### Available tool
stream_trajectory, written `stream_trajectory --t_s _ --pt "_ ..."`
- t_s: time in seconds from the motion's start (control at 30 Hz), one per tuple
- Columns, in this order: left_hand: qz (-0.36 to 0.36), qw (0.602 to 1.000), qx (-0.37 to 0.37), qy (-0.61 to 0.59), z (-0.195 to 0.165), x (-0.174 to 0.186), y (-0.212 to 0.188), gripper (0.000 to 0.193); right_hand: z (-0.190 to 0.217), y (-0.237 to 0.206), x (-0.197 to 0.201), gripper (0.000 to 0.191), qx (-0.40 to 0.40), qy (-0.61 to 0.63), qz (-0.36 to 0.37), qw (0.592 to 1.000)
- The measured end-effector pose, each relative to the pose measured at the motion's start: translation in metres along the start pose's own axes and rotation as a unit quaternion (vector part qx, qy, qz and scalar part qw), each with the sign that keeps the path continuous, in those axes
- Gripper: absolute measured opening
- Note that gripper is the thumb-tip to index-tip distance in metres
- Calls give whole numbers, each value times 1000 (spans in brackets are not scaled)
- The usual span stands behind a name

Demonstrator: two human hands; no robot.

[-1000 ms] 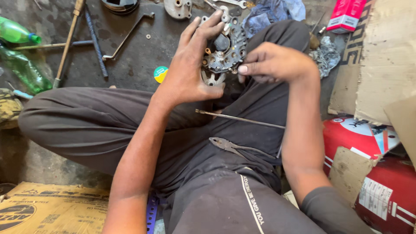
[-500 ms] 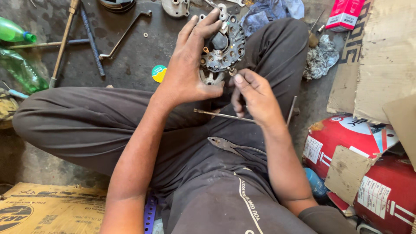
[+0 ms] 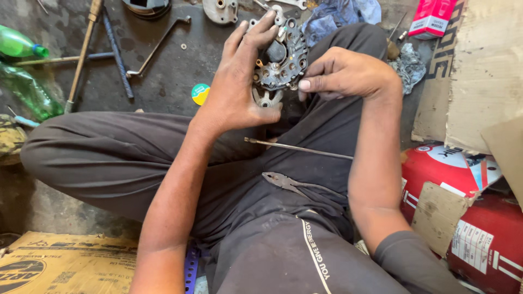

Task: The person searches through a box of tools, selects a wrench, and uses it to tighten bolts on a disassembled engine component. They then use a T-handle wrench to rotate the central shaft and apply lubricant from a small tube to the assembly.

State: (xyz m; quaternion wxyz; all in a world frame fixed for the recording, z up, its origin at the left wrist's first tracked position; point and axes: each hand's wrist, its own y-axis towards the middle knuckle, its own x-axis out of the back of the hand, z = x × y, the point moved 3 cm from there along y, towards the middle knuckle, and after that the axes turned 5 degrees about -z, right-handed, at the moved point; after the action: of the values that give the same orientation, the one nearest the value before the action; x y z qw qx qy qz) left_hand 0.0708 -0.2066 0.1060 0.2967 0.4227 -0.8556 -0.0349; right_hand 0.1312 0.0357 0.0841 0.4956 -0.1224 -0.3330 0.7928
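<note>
Grey concrete floor [image 3: 163,81] stays open left of the raised knee, cardboard [image 3: 479,71] and red canisters [image 3: 463,218] crowding the right. The right hand [image 3: 343,73] has risen back to the dark metal plate [image 3: 280,60], fingertips pinched at its edge; the left hand [image 3: 239,87] clasps it above the lap. A thin rod [image 3: 297,148] and pliers [image 3: 283,181] lie across the trousers.
</note>
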Motion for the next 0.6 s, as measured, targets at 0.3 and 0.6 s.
stream_trajectory --t_s 0.3,0.6 --pt "-14 1000 18 -20 7 -3 -6 100 -33 -37 -41 30 29 210 -186 959" --pt "-24 1000 -4 -10 7 -1 -5 101 -17 -12 -122 24 104 416 -306 850"
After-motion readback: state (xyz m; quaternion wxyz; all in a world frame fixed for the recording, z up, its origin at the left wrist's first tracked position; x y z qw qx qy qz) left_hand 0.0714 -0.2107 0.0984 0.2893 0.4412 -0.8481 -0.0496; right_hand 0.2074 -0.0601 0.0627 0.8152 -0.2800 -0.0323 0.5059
